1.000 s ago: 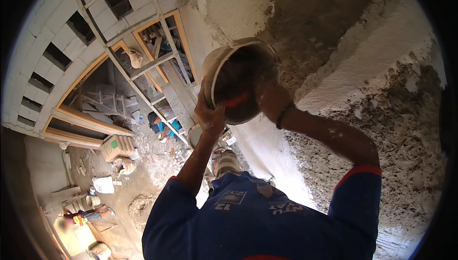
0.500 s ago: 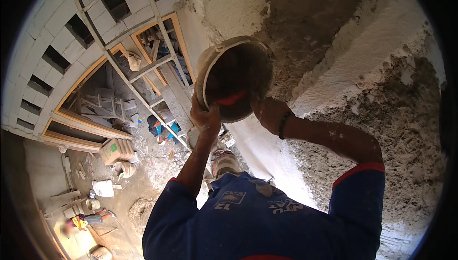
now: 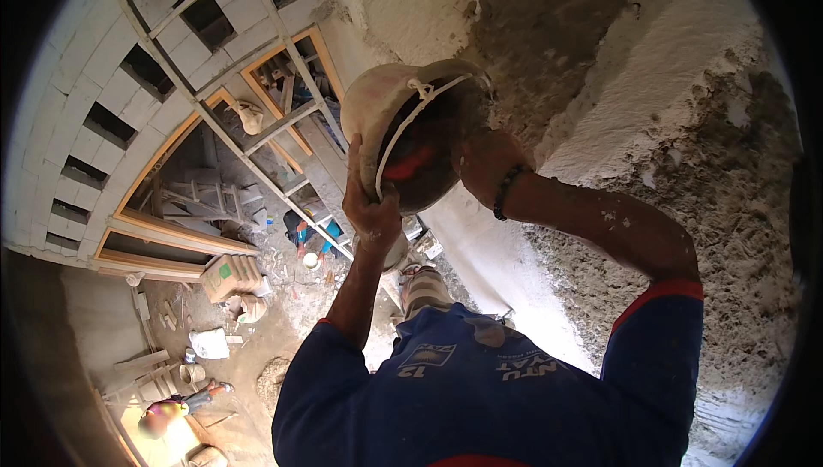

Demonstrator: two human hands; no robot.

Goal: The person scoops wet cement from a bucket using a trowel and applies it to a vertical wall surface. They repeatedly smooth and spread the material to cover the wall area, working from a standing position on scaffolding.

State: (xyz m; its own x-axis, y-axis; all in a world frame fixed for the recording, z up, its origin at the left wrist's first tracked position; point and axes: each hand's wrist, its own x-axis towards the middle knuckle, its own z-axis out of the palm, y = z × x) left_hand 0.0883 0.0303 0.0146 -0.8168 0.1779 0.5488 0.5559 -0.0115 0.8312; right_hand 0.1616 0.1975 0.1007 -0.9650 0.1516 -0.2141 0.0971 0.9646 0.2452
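- In the head view, the bucket (image 3: 370, 94) is held tilted just beyond both hands, its long axis directed from far-left base to near-right mouth.
- Its near-left rim is pinched by the left hand (image 3: 372, 212), the hand in clear contact.
- The right hand (image 3: 491, 167) is placed at the mouth's right; its finger state cannot be told.
- Counted: one bucket, one handle (image 3: 417, 115), two hands.
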